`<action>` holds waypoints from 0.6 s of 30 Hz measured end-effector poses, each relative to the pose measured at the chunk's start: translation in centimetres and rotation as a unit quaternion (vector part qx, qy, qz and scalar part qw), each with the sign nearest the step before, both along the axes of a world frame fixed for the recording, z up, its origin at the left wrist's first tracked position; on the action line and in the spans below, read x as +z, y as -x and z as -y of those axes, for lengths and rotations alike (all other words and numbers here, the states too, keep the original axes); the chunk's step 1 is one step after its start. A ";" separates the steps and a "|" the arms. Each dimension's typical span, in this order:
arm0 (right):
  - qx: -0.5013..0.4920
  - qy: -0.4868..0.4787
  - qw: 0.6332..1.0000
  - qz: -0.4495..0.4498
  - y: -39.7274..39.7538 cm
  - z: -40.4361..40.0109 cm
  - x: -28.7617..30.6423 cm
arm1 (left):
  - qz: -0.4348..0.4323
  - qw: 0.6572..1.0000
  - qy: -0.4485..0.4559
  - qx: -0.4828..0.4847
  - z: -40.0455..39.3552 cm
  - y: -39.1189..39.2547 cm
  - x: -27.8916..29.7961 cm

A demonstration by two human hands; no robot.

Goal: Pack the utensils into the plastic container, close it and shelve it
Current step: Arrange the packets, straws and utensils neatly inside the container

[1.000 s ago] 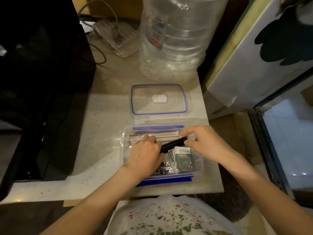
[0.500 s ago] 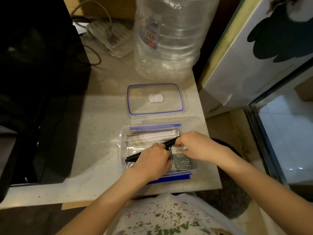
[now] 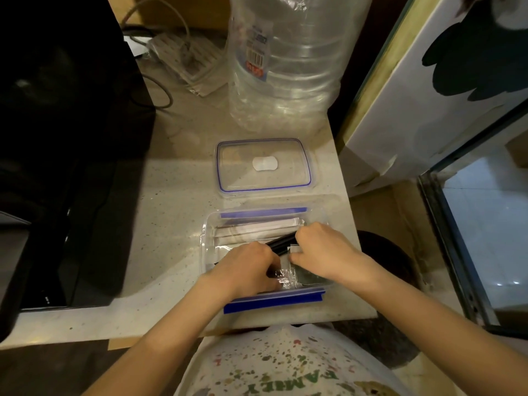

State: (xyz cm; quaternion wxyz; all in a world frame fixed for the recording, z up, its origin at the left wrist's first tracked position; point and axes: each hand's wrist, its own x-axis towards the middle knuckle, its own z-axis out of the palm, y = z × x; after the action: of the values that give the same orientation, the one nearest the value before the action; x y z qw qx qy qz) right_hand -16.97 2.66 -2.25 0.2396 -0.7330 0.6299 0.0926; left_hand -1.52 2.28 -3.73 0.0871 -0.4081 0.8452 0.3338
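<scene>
Looking down at the counter [image 3: 160, 212], you've got both hands inside the open container [image 3: 208, 238], which sits near the front edge at about 6 o'clock of the view. Your left hand [image 3: 245, 271] is curled down over the stuff at the near side, and the black sticks [image 3: 281, 243] come out from under its knuckles, so it looks clenched around them, though the fingers are hidden so can't swear to it. Your right hand [image 3: 325, 254] is at 3 o'clock of the left one, fingertips pinched on the other end of those black sticks and thumb resting on a small packet [image 3: 310, 277] just beside them.

At the 12 o'clock side of the container there are white wrapped utensils [image 3: 257, 228] lying flat along the far wall. Some crinkly clear wrap [image 3: 284, 277] shows between your hands. Blue clips run along the near and far edges of the container.

The lid [image 3: 264, 165] is off, lying flat on the counter just past the container at 12 o'clock, not touching it. Farther back at 12 o'clock stands a big clear water jug [image 3: 285, 61]. At 9 o'clock there's a black appliance [image 3: 65, 155], and a power strip [image 3: 183, 57] sits at about 11 o'clock.
</scene>
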 end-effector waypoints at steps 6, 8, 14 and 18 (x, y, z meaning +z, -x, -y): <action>0.004 0.026 0.999 -0.037 -0.7 -0.5 -0.6 | 0.026 0.998 0.054 0.009 -0.2 -0.5 -0.3; 0.006 0.027 0.999 -0.035 -0.8 -0.5 -0.7 | 0.036 0.997 0.065 0.010 -0.3 -0.7 -0.2; 0.010 0.031 0.999 -0.013 -0.9 -0.6 -1.0 | 0.039 0.998 0.054 0.005 -0.5 -0.9 -0.2; 0.019 0.029 0.999 0.000 -0.8 -0.6 -1.1 | 0.037 0.997 0.066 0.005 -0.5 -0.9 -0.3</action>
State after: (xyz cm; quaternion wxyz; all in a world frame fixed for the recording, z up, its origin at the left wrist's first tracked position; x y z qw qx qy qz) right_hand -16.16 3.23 -3.35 0.2168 -0.7515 0.6181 0.0787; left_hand -0.60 2.79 -4.04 0.0896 -0.4290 0.8598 0.2621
